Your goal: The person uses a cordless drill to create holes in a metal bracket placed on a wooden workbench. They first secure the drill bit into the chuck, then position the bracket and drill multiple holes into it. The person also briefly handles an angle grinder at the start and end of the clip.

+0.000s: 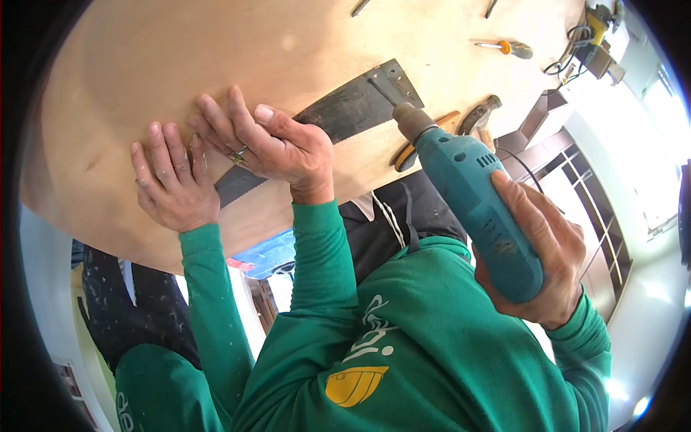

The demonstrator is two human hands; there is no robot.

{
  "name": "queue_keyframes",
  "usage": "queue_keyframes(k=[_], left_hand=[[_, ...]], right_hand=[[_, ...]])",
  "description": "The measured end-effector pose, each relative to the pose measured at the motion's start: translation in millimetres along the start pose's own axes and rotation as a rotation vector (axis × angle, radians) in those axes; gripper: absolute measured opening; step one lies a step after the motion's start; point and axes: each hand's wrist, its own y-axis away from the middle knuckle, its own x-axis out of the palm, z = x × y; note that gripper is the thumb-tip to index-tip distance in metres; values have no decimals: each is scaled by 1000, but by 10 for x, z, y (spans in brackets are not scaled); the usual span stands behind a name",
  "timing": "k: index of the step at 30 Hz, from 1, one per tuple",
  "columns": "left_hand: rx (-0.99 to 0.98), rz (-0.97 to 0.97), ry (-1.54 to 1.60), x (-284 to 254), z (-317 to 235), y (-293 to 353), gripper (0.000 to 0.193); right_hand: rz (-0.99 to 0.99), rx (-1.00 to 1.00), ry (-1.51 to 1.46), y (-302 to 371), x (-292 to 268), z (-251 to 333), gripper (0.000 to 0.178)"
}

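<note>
A dark handsaw blade (360,108) without a handle lies slantwise on the wooden tabletop (216,50); holes show in its wide end. My left hand (281,147), with a ring on one finger, rests over the middle of the blade, its fingers stretched out. My right hand (543,248) is wrapped round a teal power drill (468,194). The drill's bit (381,92) points at the wide end of the blade; whether it touches the metal I cannot tell. Beside my left hand lies a co-worker's hand (173,183), spread flat next to the blade's narrow end.
A hammer (479,115) and an orange-and-black handle-like piece (407,157) lie near the drill. Farther off are a screwdriver (507,49) and a yellow power tool (599,32) with a cord. The co-worker's green sleeve (209,288) comes in at the left.
</note>
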Motion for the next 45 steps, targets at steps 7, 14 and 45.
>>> queue_keyframes(k=[7, 14, 45], left_hand=[[-6, 16, -33, -45, -49, -21, 46], [-8, -6, 17, -23, -79, -6, 46], [28, -27, 17, 7, -40, -24, 45]], right_hand=[[-100, -42, -31, 177, 253, -206, 100], [-48, -11, 130, 163, 237, 78, 95], [-25, 74, -25, 89, 59, 14, 90]])
